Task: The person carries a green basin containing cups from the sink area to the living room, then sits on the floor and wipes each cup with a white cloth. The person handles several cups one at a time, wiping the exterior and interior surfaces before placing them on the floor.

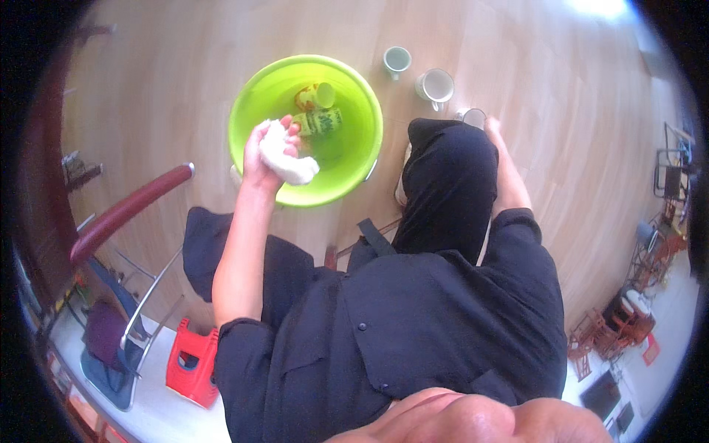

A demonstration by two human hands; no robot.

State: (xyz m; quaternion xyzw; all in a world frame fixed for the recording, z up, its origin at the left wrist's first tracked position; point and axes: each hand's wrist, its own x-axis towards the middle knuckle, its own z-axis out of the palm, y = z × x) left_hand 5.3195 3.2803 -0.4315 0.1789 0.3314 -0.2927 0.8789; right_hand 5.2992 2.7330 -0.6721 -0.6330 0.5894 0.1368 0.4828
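My left hand (271, 147) is closed around a white cloth (288, 160) over the near left part of a lime-green plastic bucket (376, 111). Inside the bucket lie two patterned mugs, a white one with orange marks (314, 97) and one with green print (324, 120). Beyond my raised knee, my right hand (492, 126) grips the side of a pale mug (473, 117), whose lower part the knee hides. Two more mugs stand on the wooden floor to the right of the bucket, a pale green one (397, 60) and a larger white one (436, 86).
At the left stands a metal-framed chair with a dark red padded bar (133, 213). A red plastic stool (194, 362) is close by my left side. My knee (454, 155) rises between the bucket and my right arm. Wooden chairs (615, 332) stand farther off at the right.
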